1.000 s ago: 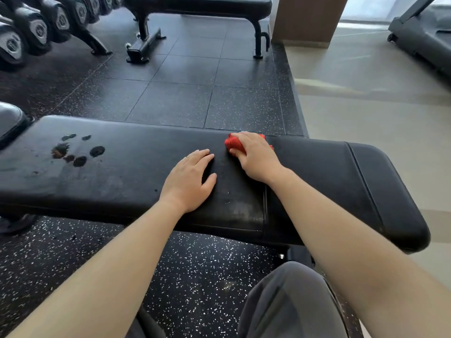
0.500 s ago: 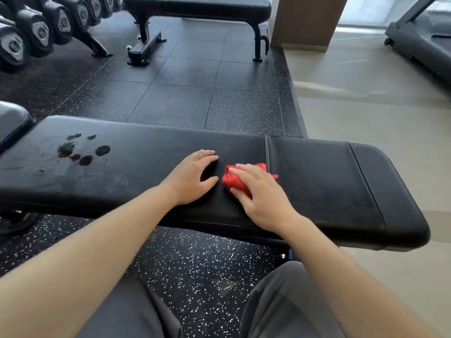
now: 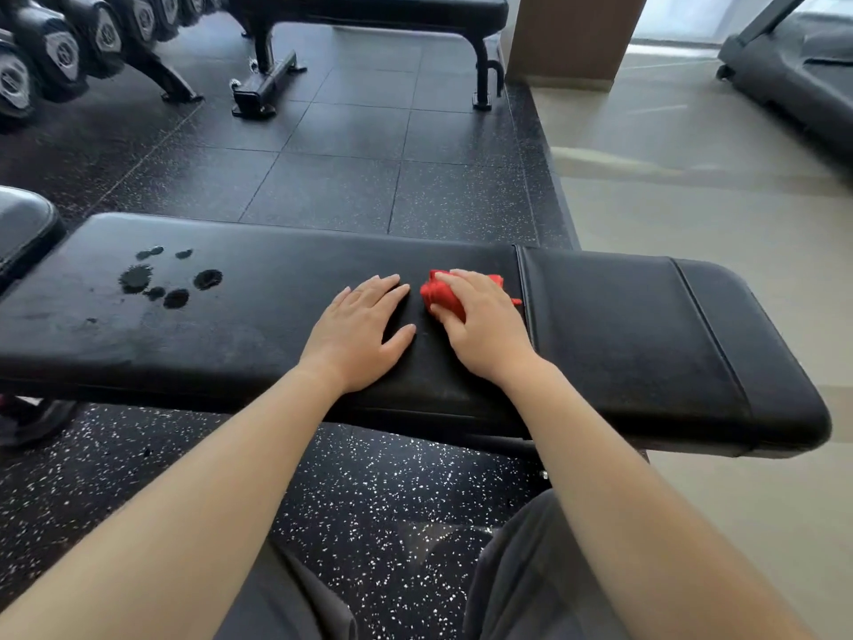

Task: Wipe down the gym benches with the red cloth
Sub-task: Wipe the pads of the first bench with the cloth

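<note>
Head view: red cloth wadded on black padded desk, frame centre, beside seam. Right hand curled over it, gripping. Left hand flat, fingers spread, at cloth's 9 o'clock. Wet spots toward desk's 9 o'clock end, unwiped. Cloth likely soft, light, limp; take as wad from above.

A: What do your arms show, from the hands back?

B: Your left hand and right hand are bare. So are both forearms, all the way from the wrists to the lower edge of the view.

A: And what do you wear nearer to you than the hands?

B: You wear grey trousers. The cloth is plain and matte, with soft folds. One leg shows beneath your right forearm, the other beneath your left, both cut off by the lower edge.
</note>
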The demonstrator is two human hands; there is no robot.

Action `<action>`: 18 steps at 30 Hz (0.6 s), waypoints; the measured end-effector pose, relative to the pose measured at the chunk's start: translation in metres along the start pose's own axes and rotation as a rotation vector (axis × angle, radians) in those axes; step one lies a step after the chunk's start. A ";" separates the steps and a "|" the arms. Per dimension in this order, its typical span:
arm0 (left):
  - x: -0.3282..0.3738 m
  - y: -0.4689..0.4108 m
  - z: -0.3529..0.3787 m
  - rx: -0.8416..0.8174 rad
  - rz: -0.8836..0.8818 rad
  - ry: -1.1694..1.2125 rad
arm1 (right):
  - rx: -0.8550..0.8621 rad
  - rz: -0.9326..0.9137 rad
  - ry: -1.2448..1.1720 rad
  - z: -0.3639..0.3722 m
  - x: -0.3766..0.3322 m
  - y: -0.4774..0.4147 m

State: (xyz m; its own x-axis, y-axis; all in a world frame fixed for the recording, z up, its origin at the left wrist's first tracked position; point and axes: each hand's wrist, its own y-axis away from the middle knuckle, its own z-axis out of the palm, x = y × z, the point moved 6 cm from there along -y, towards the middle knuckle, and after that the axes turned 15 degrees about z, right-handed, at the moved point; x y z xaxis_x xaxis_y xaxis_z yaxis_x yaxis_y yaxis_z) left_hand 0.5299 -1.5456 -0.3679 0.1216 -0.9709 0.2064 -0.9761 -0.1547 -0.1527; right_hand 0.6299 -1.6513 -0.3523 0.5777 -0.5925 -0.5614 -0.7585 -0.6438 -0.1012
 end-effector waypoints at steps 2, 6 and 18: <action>0.000 0.000 0.000 -0.002 0.002 0.003 | -0.008 -0.015 -0.011 -0.003 0.001 0.017; 0.001 0.001 -0.001 0.002 0.003 0.007 | 0.003 -0.042 0.006 -0.004 0.005 0.036; -0.003 0.005 -0.005 0.059 -0.064 0.031 | 0.008 0.000 0.021 0.004 0.005 0.008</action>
State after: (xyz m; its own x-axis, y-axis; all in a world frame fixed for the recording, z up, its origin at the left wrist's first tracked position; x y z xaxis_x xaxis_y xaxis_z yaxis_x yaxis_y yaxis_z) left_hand 0.5239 -1.5424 -0.3642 0.1769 -0.9526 0.2476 -0.9539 -0.2279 -0.1951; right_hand 0.6253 -1.6581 -0.3590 0.5834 -0.6027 -0.5444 -0.7613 -0.6394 -0.1079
